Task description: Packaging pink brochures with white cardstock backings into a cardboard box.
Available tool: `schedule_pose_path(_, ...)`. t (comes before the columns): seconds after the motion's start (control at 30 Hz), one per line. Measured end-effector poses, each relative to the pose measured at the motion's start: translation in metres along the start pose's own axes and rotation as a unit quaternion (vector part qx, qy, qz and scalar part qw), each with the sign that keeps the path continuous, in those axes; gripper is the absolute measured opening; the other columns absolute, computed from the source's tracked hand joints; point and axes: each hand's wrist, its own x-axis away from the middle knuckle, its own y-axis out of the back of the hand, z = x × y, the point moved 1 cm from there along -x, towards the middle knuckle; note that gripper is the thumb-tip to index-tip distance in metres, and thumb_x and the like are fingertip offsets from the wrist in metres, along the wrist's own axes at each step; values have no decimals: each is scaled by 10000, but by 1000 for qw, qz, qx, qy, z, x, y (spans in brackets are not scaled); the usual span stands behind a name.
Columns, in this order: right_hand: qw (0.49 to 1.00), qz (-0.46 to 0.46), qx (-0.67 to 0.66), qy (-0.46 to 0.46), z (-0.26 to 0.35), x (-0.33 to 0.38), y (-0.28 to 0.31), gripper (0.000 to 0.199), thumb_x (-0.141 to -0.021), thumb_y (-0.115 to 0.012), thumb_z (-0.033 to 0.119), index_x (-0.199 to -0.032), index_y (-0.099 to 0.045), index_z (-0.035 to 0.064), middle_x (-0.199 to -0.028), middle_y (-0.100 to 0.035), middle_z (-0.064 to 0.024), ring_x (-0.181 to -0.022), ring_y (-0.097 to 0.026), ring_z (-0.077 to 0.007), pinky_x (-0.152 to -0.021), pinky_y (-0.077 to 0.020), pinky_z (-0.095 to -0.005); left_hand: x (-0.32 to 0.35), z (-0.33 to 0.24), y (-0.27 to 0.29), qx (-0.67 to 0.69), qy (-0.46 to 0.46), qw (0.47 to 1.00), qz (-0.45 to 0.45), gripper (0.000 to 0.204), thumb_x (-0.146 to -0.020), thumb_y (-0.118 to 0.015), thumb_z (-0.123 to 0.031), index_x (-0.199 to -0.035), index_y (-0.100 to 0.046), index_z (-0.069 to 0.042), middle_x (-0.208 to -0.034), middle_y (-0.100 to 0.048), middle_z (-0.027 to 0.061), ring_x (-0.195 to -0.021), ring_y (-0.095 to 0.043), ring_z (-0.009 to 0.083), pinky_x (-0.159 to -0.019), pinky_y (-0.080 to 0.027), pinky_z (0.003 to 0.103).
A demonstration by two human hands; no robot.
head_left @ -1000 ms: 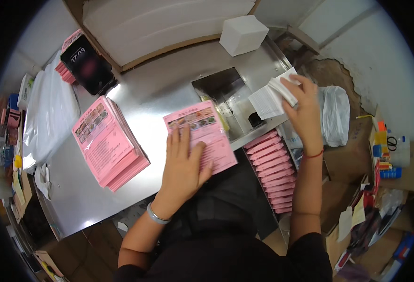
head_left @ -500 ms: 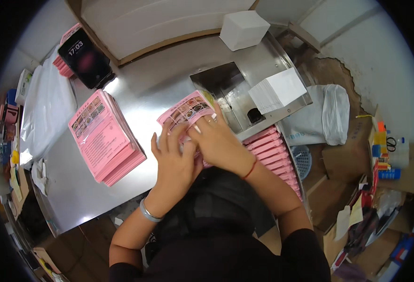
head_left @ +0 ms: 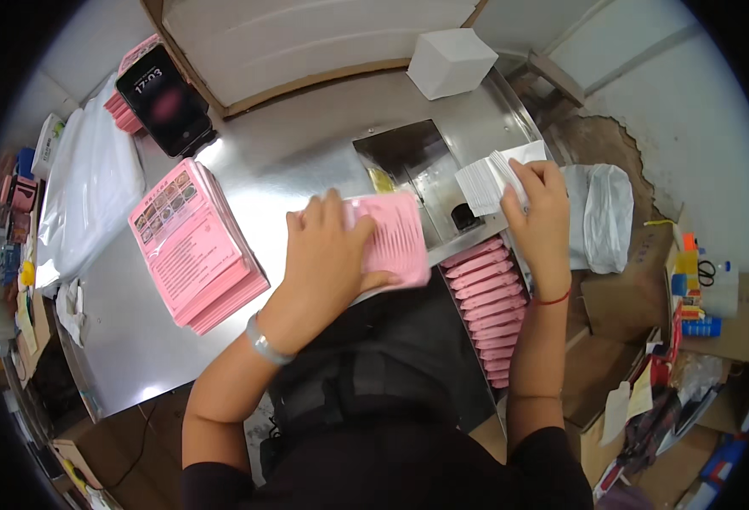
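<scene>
A pink printed packet [head_left: 398, 242] is gripped by my left hand [head_left: 327, 251], its fingers on the near left edge and its plain, lined side turned up, slightly blurred. Over at the right, my right hand [head_left: 540, 221] pinches a few thin white paper slips [head_left: 508, 180] at the near edge of a white paper stack [head_left: 476, 185]. To the left lies a thick pile of flat pink packets [head_left: 189, 255] with small food pictures on top. A row of filled pink packets [head_left: 485, 297] stands in a bin below my right wrist.
A phone [head_left: 166, 100] leans against more pink packets at the back left. Clear plastic sheeting [head_left: 90, 187] lies along the left edge. The metal table [head_left: 281, 136] has a dark rectangular opening [head_left: 408, 157]. A white paper block [head_left: 452, 64] sits at the back right, beside the wall.
Both hands were together on the pink packet, picture side up. Now my right hand has moved right to the white slips, while my left hand has turned the packet and holds it alone.
</scene>
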Motion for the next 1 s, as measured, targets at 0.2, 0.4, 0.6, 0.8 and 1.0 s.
schedule_pose_path(0.2,991,-66,17,111,9,12,4,411,-763,-612,9,-1170,-665,37,-1194,-597,-197,-1078,-544,-383,-938,-432,-479,39,-11,-11,117,0,993,4,562,-705,-746,-295,-1204,-604,-79,-1355,-489,247,-937,-573,296,-789,-453,404)
schedule_pose_path(0.4,968,141,-63,199,92,61,-40,250,-846,-571,89,-1073,-677,81,-1054,-643,-137,-831,-660,-275,-1094,-351,-560,25,-1,-13,288,9,957,35,789,-628,-790,-71,-1366,-515,-123,-1381,-452,226,-986,-595,378,-843,-493,433)
schedule_pose_path(0.6,957,229,-21,174,70,8,-88,96,-828,-541,131,-798,-609,70,-832,-635,-182,-760,-626,-371,-761,-519,-501,23,-51,-7,371,-32,924,-92,679,-739,-737,7,-1373,-542,-136,-1480,-382,245,-1084,-600,362,-857,-527,390)
schedule_pose_path(0.8,991,-68,-40,112,61,0,-52,122,-864,-617,113,-914,-702,41,-794,-640,-132,-755,-633,-318,-692,-519,-391,72,28,22,-69,166,971,-160,522,-808,-748,-219,-1247,-567,-4,-1383,-450,280,-1247,-487,398,-1011,-436,428)
schedule_pose_path(1.0,986,-126,107,-17,17,9,-25,240,-869,-667,123,-1077,-711,11,-949,-593,-138,-876,-576,-280,-787,-478,-395,96,80,24,197,244,940,-138,619,-875,-688,-285,-1380,-437,-30,-1349,-492,225,-1191,-506,381,-1015,-396,473)
